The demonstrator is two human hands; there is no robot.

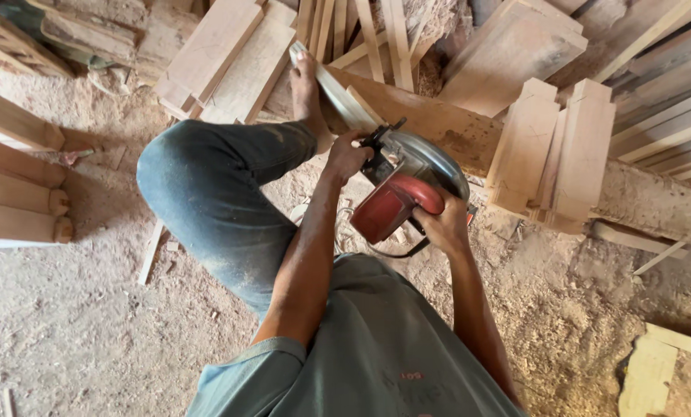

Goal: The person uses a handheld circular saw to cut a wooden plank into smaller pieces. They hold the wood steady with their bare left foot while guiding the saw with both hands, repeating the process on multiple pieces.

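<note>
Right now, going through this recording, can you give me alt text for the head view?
A person's right hand grips the red handle of a circular saw set on a wooden plank, while the left hand steadies the saw's front. A bare foot rests on the plank; cut boards and sawdust surround them.

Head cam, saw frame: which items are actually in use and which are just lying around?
In use:
- circular saw, red handle gripped by right hand
- left hand steadying the front of the saw
- long plank under the saw, pinned by a bare foot

Lying about:
- cut blocks stacked upright at right
- loose boards behind
- turned wooden posts at left
- offcut on the sawdust floor
</note>
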